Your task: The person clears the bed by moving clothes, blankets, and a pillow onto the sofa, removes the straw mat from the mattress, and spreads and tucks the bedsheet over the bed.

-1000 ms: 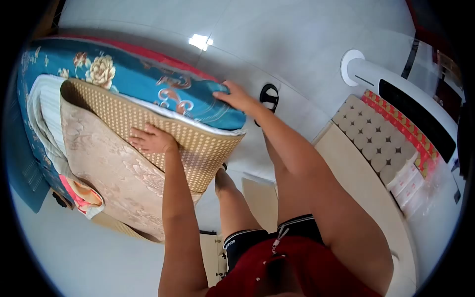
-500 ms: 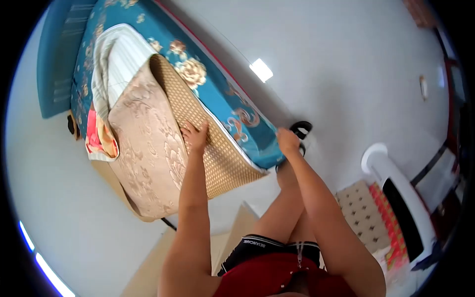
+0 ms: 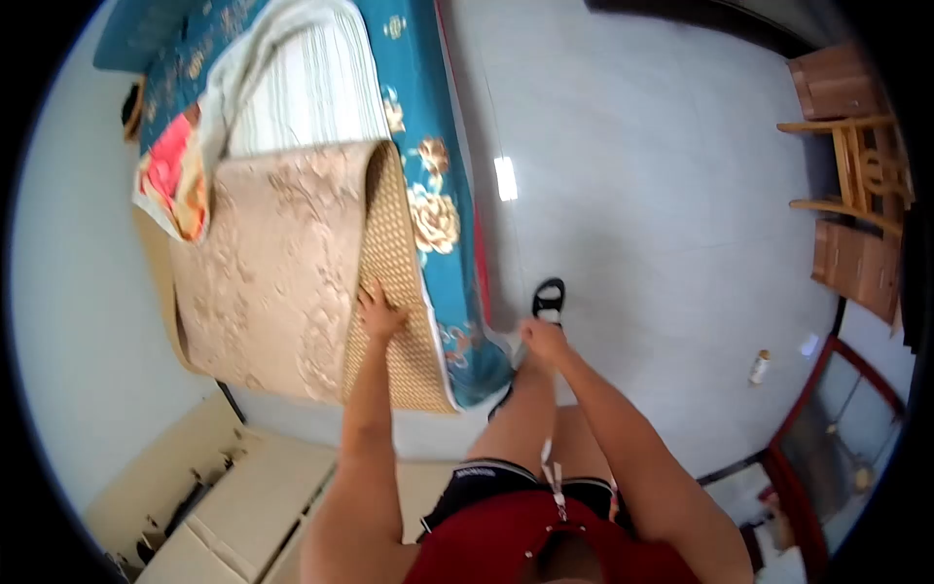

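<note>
My left hand (image 3: 381, 313) lies with fingers spread on the woven tan mat (image 3: 401, 268) at the bed's near end. Beside it is the mat's beige, floral-patterned face (image 3: 268, 263). At the near right corner, my right hand (image 3: 545, 339) is closed on what looks like the edge of the teal floral bed sheet (image 3: 474, 368). A pale, see-through strip runs from the bed's side to those fingers; its exact kind is hard to make out. Further up the bed lies a white striped blanket (image 3: 311, 92), with a pink and orange part (image 3: 170, 165) at its left.
A black sandal (image 3: 549, 297) is on my foot by the bed's corner. Cream panels (image 3: 243, 496) stand at lower left. A wooden chair (image 3: 851, 175) and cabinets (image 3: 846, 268) line the right. A small can (image 3: 760, 367) is on the tiled floor (image 3: 642, 214).
The view has turned, so the bed stands more upright in it and the chair has come into sight. My left hand stays on the mat; my right stays closed at the bed's corner.
</note>
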Motion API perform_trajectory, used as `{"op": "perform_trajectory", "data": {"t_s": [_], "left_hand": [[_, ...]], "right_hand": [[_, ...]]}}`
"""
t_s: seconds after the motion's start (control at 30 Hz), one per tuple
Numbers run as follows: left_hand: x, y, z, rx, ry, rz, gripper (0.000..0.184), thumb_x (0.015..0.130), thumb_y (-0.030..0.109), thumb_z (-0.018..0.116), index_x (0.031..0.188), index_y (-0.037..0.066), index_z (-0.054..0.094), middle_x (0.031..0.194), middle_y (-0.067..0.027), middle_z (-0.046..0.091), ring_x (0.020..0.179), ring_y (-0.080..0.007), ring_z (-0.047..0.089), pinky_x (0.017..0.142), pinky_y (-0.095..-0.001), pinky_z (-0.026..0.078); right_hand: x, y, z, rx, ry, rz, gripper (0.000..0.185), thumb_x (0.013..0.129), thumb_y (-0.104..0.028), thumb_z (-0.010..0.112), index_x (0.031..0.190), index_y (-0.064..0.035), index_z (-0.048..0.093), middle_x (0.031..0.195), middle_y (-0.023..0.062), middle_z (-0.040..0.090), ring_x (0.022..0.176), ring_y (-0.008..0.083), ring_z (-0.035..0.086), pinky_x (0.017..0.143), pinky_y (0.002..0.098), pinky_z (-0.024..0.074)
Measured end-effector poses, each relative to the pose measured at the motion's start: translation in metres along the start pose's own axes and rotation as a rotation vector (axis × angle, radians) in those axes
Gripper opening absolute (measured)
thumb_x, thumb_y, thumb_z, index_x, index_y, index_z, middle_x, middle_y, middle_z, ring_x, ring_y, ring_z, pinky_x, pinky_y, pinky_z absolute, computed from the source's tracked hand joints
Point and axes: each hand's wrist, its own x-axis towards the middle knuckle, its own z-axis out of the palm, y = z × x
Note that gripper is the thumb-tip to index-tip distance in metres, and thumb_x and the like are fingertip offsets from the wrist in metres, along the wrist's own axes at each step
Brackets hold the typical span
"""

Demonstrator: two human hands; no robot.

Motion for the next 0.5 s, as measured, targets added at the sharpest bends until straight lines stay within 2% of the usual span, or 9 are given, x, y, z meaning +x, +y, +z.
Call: {"op": "perform_trajectory", "data": {"t_s": [0.03, 0.07, 0.1, 0.13, 0.17, 0.27, 0.37, 0.43, 0.5], "left_hand": [[-0.004, 0.005, -0.002, 0.04, 0.017, -0.037, 0.115, 0.057, 0.054, 0.077, 0.147, 0.026, 0.011, 0.15, -0.0227, 0.004, 0.135, -0.0458, 0.013, 0.104, -0.0574, 0.026], [-0.009, -0.001, 0.005, 0.021, 0.176, 0.077, 0.111, 0.059, 0.05, 0.077, 0.146, 0.024, 0.015, 0.149, -0.0242, 0.01, 0.133, -0.0464, 0.017, 0.104, -0.0553, 0.027], [-0.018, 0.006, 0.0, -0.022, 0.242, 0.104, 0.106, 0.06, 0.047, 0.077, 0.145, 0.02, 0.02, 0.147, -0.0265, 0.017, 0.131, -0.0464, 0.021, 0.105, -0.0513, 0.028], [-0.033, 0.018, -0.004, -0.061, 0.268, 0.097, 0.091, 0.071, 0.042, 0.071, 0.143, 0.011, 0.025, 0.145, -0.0275, 0.021, 0.131, -0.0456, 0.024, 0.106, -0.0491, 0.026], [-0.058, 0.024, 0.006, -0.088, 0.306, 0.056, 0.085, 0.075, 0.04, 0.068, 0.143, 0.009, 0.026, 0.145, -0.0274, 0.021, 0.131, -0.0453, 0.024, 0.106, -0.0487, 0.026], [-0.129, 0.059, 0.04, -0.178, 0.422, -0.05, 0.066, 0.089, 0.031, 0.054, 0.14, 0.0, 0.028, 0.145, -0.0264, 0.022, 0.132, -0.0443, 0.023, 0.107, -0.0481, 0.023], [-0.221, 0.089, 0.096, -0.325, 0.395, -0.343, 0.076, 0.086, 0.034, 0.059, 0.141, -0.004, 0.022, 0.144, -0.0306, 0.02, 0.134, -0.0431, 0.021, 0.11, -0.0467, 0.018], [-0.269, 0.114, 0.129, -0.519, 0.342, -0.781, 0.084, 0.085, 0.035, 0.062, 0.143, -0.003, 0.015, 0.145, -0.0299, 0.019, 0.135, -0.0394, 0.021, 0.11, -0.0441, 0.021], [-0.292, 0.133, 0.149, -1.113, 0.213, -1.17, 0.086, 0.084, 0.034, 0.065, 0.143, -0.003, 0.014, 0.148, -0.025, 0.015, 0.136, -0.036, 0.022, 0.11, -0.0412, 0.02]], "right_hand": [[0.018, -0.01, -0.028, -0.018, -0.077, -0.025, 0.022, 0.084, -0.03, 0.053, 0.085, -0.0081, 0.059, 0.085, 0.0154, 0.064, 0.082, 0.0346, 0.06, 0.069, 0.0463, 0.0457], [0.039, -0.001, -0.035, 0.015, -0.006, -0.065, 0.029, 0.085, -0.034, 0.054, 0.09, -0.0056, 0.057, 0.088, 0.0171, 0.063, 0.082, 0.0354, 0.06, 0.069, 0.0458, 0.0457], [0.06, -0.019, -0.066, -0.101, -0.17, 0.014, 0.034, 0.086, -0.034, 0.056, 0.1, -0.004, 0.058, 0.089, 0.0191, 0.063, 0.084, 0.036, 0.059, 0.073, 0.044, 0.0465], [0.082, -0.011, -0.075, -0.018, -0.172, 0.02, 0.039, 0.085, -0.035, 0.057, 0.112, -0.006, 0.056, 0.092, 0.0173, 0.063, 0.087, 0.0343, 0.06, 0.076, 0.0426, 0.0465], [0.101, -0.001, -0.077, 0.079, -0.137, 0.006, 0.047, 0.084, -0.036, 0.059, 0.12, -0.0069, 0.053, 0.098, 0.0167, 0.063, 0.092, 0.0314, 0.06, 0.081, 0.0386, 0.0463], [0.13, -0.013, -0.094, 0.283, -0.249, 0.102, 0.056, 0.083, -0.038, 0.061, 0.13, -0.0086, 0.047, 0.116, 0.0182, 0.057, 0.106, 0.0281, 0.056, 0.089, 0.0359, 0.0435], [0.145, -0.033, -0.094, 0.332, -0.405, 0.215, 0.066, 0.084, -0.039, 0.062, 0.138, -0.0104, 0.037, 0.13, 0.0204, 0.048, 0.116, 0.0286, 0.05, 0.095, 0.0366, 0.0401], [0.154, -0.034, -0.078, 0.338, -0.509, 0.252, 0.072, 0.083, -0.038, 0.062, 0.142, -0.0115, 0.031, 0.136, 0.0204, 0.042, 0.121, 0.0296, 0.046, 0.097, 0.0379, 0.0379], [0.17, -0.038, -0.063, 0.336, -0.589, 0.236, 0.085, 0.081, -0.043, 0.064, 0.146, -0.0117, 0.018, 0.14, 0.0186, 0.036, 0.126, 0.0286, 0.039, 0.102, 0.0386, 0.032]]}}
